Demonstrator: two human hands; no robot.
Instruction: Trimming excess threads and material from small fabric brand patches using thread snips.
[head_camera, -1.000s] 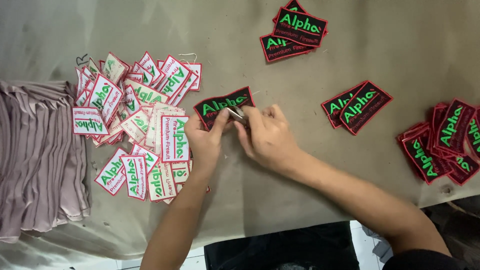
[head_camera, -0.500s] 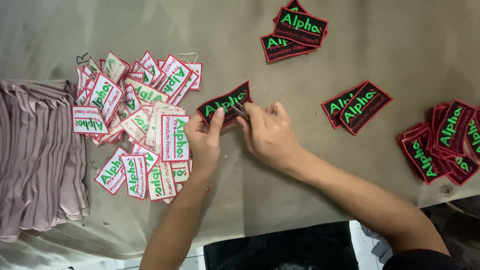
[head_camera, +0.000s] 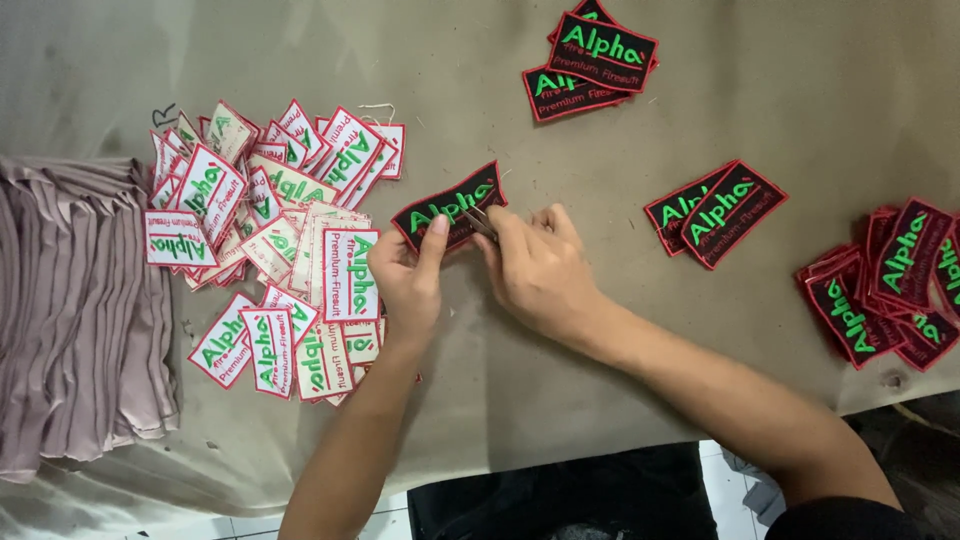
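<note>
Bare table surface (head_camera: 560, 400) lies open in front of the hands; a heap of white patches (head_camera: 270, 250) crowds the left, black patches (head_camera: 715, 210) the right. The left hand (head_camera: 405, 280) pinches a black embroidered patch (head_camera: 445, 205) by its lower edge, thumb on top. The right hand (head_camera: 540, 270), fingers curled, grips small metal snips (head_camera: 478, 220) touching the patch.
</note>
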